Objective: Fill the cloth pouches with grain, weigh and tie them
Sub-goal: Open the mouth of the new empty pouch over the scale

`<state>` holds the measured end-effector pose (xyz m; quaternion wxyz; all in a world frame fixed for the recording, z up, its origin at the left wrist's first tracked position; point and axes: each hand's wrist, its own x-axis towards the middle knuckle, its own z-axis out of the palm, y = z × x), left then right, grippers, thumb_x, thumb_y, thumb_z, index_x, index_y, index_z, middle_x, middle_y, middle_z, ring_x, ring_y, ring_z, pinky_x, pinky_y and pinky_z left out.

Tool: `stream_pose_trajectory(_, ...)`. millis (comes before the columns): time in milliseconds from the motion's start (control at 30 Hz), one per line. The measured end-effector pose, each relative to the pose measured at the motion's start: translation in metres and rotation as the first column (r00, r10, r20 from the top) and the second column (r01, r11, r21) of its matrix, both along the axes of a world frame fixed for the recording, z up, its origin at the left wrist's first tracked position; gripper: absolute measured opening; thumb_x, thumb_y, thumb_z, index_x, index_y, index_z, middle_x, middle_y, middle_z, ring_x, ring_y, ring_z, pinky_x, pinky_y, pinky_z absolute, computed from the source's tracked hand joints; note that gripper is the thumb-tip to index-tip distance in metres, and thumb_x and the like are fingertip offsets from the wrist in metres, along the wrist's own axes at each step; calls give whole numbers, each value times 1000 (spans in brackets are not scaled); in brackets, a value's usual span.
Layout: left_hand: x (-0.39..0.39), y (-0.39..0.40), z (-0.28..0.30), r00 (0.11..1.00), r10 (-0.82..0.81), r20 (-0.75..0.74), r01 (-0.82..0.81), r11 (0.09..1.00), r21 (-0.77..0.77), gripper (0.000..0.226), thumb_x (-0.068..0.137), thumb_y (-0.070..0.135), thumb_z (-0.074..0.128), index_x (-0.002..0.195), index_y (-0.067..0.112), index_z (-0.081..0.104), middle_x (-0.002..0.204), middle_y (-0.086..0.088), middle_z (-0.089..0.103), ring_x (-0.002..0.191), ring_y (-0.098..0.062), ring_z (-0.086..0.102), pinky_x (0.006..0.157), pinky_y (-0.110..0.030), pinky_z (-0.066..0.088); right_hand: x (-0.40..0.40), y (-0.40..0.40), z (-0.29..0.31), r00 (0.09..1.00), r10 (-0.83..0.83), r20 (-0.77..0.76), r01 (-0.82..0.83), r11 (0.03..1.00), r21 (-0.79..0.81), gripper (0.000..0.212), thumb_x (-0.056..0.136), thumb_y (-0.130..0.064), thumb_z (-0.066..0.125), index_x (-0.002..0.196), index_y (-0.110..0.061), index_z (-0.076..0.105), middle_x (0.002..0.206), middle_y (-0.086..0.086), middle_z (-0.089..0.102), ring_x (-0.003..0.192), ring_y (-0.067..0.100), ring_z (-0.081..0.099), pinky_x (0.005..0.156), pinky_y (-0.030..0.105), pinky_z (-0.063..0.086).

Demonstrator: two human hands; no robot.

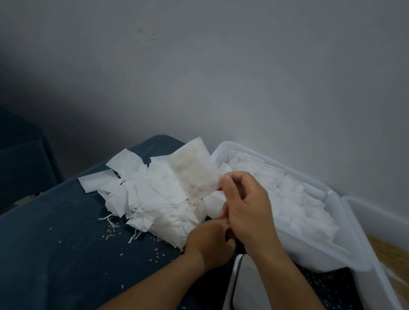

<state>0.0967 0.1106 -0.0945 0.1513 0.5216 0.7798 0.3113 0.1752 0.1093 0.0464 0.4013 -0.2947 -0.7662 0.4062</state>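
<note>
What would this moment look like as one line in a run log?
stage: tying | left hand: on pouch, grip hidden | right hand: pinching pouch | tray: filled pouches | tub: grain

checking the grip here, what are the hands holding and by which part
The right hand pinches a white cloth pouch at its near end. The left hand is curled below it; what it grips is hidden.
</note>
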Motion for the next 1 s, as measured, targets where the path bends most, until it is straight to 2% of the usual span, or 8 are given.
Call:
stream_pose_trajectory(100, 3, -1, 10, 995, 12, 95, -21, 995, 96, 16, 90, 43, 57, 101, 33, 64, 108, 2, 72, 103, -24, 67, 85, -29, 52, 39, 5, -3, 994, -28, -103, 14, 991, -132, 15, 103, -27, 66, 90, -28, 72, 74, -1, 72, 46, 13, 54, 43, 25, 44)
stream_pose_trajectory(200, 5, 0, 14, 957, 84, 276, -110, 991, 79, 27, 89, 30, 68, 107, 11, 67, 96, -6, 70, 99, -29, 70, 80, -30, 54, 83, 12, -19, 986, -124, -107, 97, 967, -234, 12, 100, -24, 68, 94, -30, 76, 68, 5, 66, 48, 11, 51, 43, 21, 41)
stream_pose_trajectory(300, 9, -6, 25, 915, -47, 401, -51, 972, 230, 15, 89, 36, 68, 93, 22, 64, 81, 10, 65, 81, -14, 65, 69, -26, 51, 118, 21, -37, 975, -204, -91, 165, 930, -328, 9, 99, -18, 69, 102, -22, 76, 69, 6, 65, 51, 12, 51, 46, 23, 42)
stream_pose_trajectory(467, 19, -22, 46, 849, -88, 521, -204, 855, 476, 52, 95, 54, 56, 65, 12, 51, 60, -3, 55, 58, -7, 47, 58, -28, 43, 145, 25, -56, 962, -273, -21, 257, 925, -281, 14, 98, -14, 71, 93, -26, 75, 70, 8, 71, 53, 16, 61, 48, 24, 48)
stream_pose_trajectory(667, 42, -38, 66, 912, -314, 262, 34, 696, 717, 47, 102, 44, 53, 64, 19, 44, 58, 3, 45, 53, -15, 43, 50, -28, 35, 150, 24, -69, 943, -331, -38, 319, 930, -186, 13, 99, -16, 70, 92, -26, 74, 74, 4, 75, 58, 16, 69, 53, 24, 53)
stream_pose_trajectory(800, 55, -40, 59, 891, -454, 29, 367, 756, 542, 21, 95, 52, 65, 85, 35, 57, 84, 13, 63, 76, -11, 63, 62, -23, 49, 146, 17, -65, 962, -261, -84, 240, 949, -203, 21, 99, -17, 70, 90, -34, 75, 73, 8, 74, 60, 16, 69, 55, 25, 55)
stream_pose_trajectory(900, 58, -40, 55, 879, -473, 57, 381, 771, 511, 17, 91, 45, 73, 88, 37, 59, 87, 14, 68, 80, -12, 67, 63, -30, 56, 144, 11, -63, 966, -248, -74, 232, 957, -175, 18, 99, -18, 70, 90, -33, 75, 76, 5, 74, 63, 16, 70, 57, 25, 57)
stream_pose_trajectory(1000, 56, -39, 57, 884, -460, 78, 350, 764, 542, 16, 90, 38, 76, 83, 34, 62, 82, 14, 70, 76, -12, 69, 60, -21, 52, 142, 8, -61, 966, -244, -86, 225, 957, -184, 13, 99, -15, 70, 92, -25, 75, 76, 6, 75, 64, 19, 71, 58, 27, 58)
